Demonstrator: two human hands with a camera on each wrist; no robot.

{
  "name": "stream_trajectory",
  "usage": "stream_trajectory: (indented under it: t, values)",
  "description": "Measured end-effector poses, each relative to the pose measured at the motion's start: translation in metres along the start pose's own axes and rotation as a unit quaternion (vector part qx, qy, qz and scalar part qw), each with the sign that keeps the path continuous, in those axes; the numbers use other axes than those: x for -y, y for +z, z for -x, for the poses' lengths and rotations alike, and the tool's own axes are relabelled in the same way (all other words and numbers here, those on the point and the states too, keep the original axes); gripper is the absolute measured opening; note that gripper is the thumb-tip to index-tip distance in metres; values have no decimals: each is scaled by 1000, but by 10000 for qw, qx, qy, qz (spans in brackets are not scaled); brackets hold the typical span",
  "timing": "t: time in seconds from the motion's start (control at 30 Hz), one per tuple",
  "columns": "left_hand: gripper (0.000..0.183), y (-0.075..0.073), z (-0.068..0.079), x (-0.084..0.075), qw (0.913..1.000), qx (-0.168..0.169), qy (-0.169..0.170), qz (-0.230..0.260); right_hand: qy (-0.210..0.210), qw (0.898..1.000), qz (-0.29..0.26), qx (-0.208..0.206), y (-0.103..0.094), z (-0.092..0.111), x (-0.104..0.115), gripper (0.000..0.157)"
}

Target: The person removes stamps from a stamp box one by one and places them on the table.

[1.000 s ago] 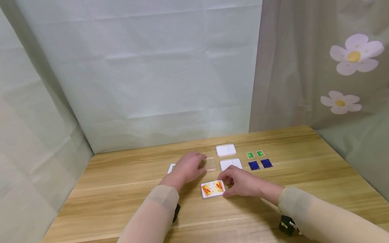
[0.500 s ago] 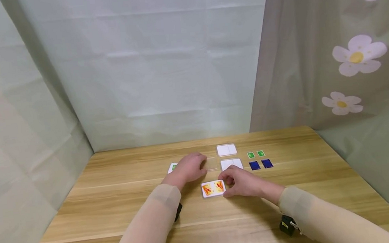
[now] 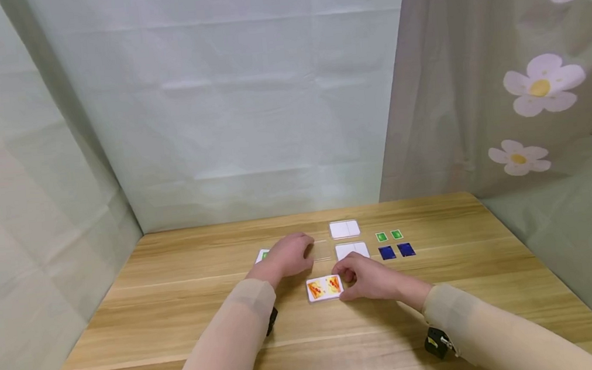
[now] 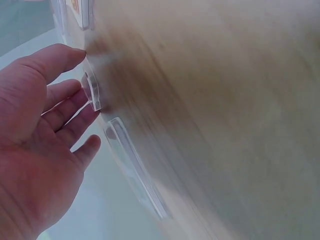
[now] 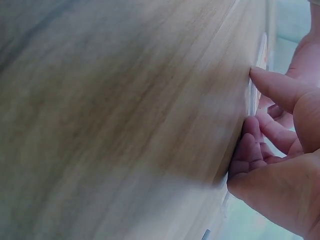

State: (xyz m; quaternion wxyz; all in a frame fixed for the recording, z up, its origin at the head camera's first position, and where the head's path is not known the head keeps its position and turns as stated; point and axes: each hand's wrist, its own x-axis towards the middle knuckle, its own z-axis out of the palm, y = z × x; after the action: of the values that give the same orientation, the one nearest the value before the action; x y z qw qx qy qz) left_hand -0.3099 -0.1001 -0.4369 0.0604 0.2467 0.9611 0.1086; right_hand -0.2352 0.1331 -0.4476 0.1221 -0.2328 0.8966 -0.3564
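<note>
Pinching the orange-printed card (image 3: 323,288) by one end with the right hand (image 3: 363,279), gripping the clear plastic case (image 3: 322,250) with the left hand (image 3: 288,255); best handled by the edges, lightly.

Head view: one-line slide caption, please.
On a wooden table, the right hand holds an orange-printed card by one end, the left hand a clear holder.

Head view: worn high, facing forward and down, wide; most of the table (image 3: 176,266) in frame. Left wrist view: low, close, rolled sideways, along the left fingers (image 4: 57,60). Right wrist view: likewise, right fingers (image 5: 280,90). Orange-printed card (image 3: 325,289) shared by head and left wrist; apparently right too, edge-on, soft.
</note>
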Motion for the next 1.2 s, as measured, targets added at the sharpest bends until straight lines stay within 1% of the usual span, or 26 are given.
stream_trajectory:
  t: [0.23,0.43,0.53,0.7,0.87,0.97,1.07,1.2]
  values:
    - [53,-2,1,0,9999,111,11,70,36,10000,-5,22,-1,0,0,40]
    - [54,-5,6,1,9998,106,70,177,10,10000,15,44,-1,0,0,39]
    - [54,-6,10,4,9997,-5,140,220,-6,10000,30,42,-1,-1,0,40]
    - [54,-7,16,7,9989,-329,265,199,-10,10000,38,22,-2,0,-2,40]
    - [53,-9,27,4,9974,-528,461,178,-59,10000,8,37,-3,-1,-3,40]
    - [53,-10,35,-1,9959,-600,612,301,-64,10000,2,32,-3,-1,-3,40]
    - [55,-10,44,-7,9959,-498,643,392,-57,10000,3,27,-3,-1,-3,40]
    - [58,-9,55,-14,9968,-284,569,488,-42,10000,25,48,-3,-1,-3,40]
